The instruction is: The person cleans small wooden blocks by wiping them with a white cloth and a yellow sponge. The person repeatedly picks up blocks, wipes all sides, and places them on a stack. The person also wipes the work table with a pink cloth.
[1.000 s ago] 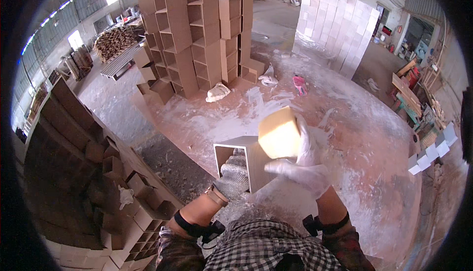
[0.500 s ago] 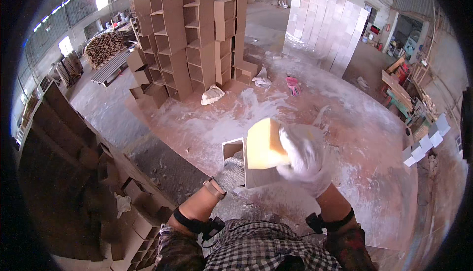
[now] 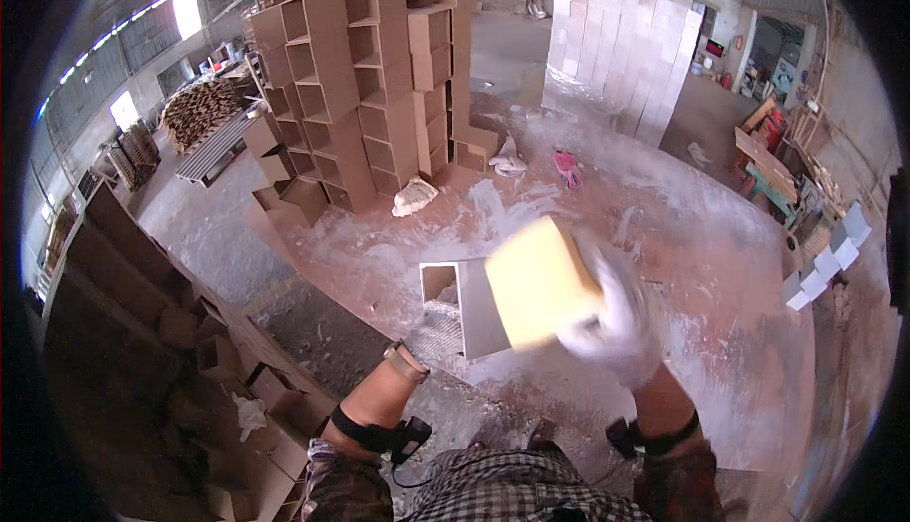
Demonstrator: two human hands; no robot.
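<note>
My left hand point(image 3: 433, 332), in a grey knitted glove, supports an open-ended cardboard box point(image 3: 486, 309) from its open left end. The fingers are partly hidden inside it. The box's outer side is whitish grey, and bare brown cardboard shows within. My right hand point(image 3: 616, 328), in a white glove and blurred by motion, grips a thick yellow sponge block point(image 3: 542, 280). The sponge is tilted and overlaps the box's right part in view. Whether it touches the box I cannot tell.
Stacked brown open boxes point(image 3: 379, 124) stand ahead on the left, with more cardboard boxes point(image 3: 270, 380) at lower left. A tall whitish stack point(image 3: 616, 57) stands at the far right. A white-smeared board point(image 3: 701, 266) covers the floor, with a pink object point(image 3: 569, 171) lying on it.
The sponge and my right hand have shifted right, and the sponge has tilted. More of the box's grey side now shows. My left hand has moved slightly left with the box.
</note>
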